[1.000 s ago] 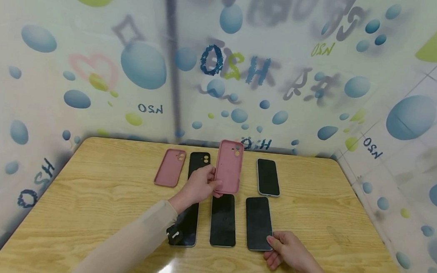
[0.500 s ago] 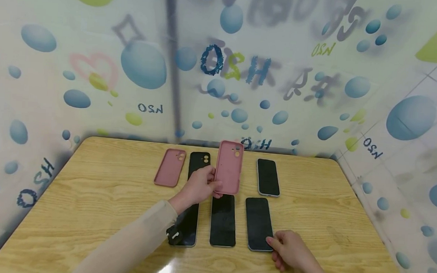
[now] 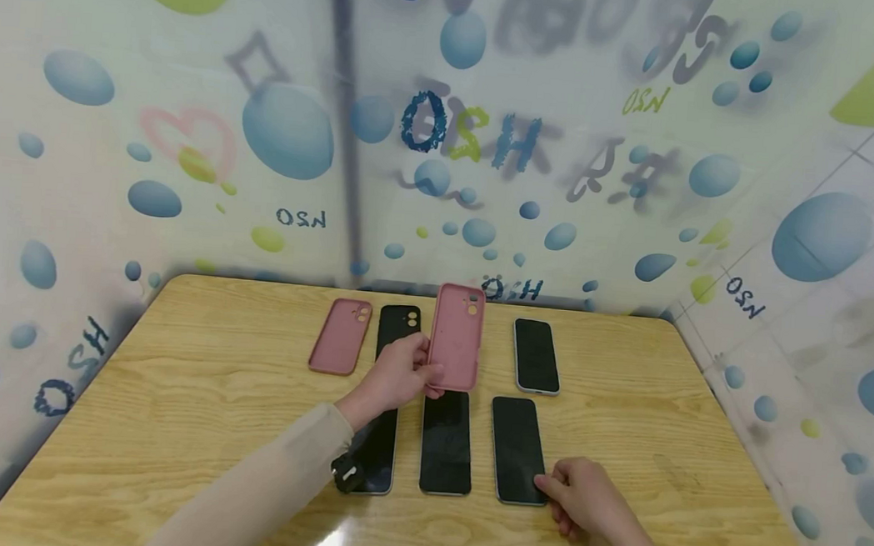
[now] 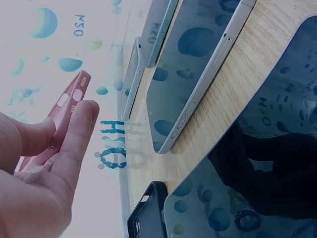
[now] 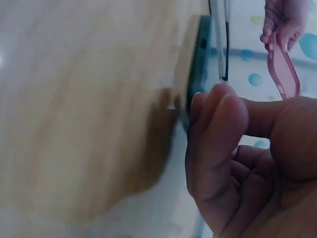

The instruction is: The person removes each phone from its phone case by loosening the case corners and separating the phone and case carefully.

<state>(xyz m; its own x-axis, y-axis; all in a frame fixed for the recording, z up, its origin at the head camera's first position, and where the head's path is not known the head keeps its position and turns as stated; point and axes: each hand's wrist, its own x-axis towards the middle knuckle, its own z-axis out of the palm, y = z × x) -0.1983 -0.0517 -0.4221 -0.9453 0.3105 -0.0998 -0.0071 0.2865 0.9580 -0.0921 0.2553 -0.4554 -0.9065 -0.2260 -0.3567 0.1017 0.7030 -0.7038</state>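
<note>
A patterned wall of blue and green drops backs your wood-grain worktop as your left hand pinches a pink case, raised and upright, between thumb and fingers. That hold has barely altered in the past second. Your right hand has edged outward, its curled fingers drawn away from beneath the right phone. Its thumb is at the phone's near right corner; whether you pinch it or merely touch it cannot be told. The change suggests fine settling of the phone rather than a lift, with the case fitted to nothing.

Beside the right phone lie the middle phone and the left phone, with a black case beyond the latter, partly behind your hand. Farther back sit a spare case, also pink, and the far phone. No brand is legible on phones or cases; the wall's "H2O" reads reversed, its grey lettering too blurred to make out.
</note>
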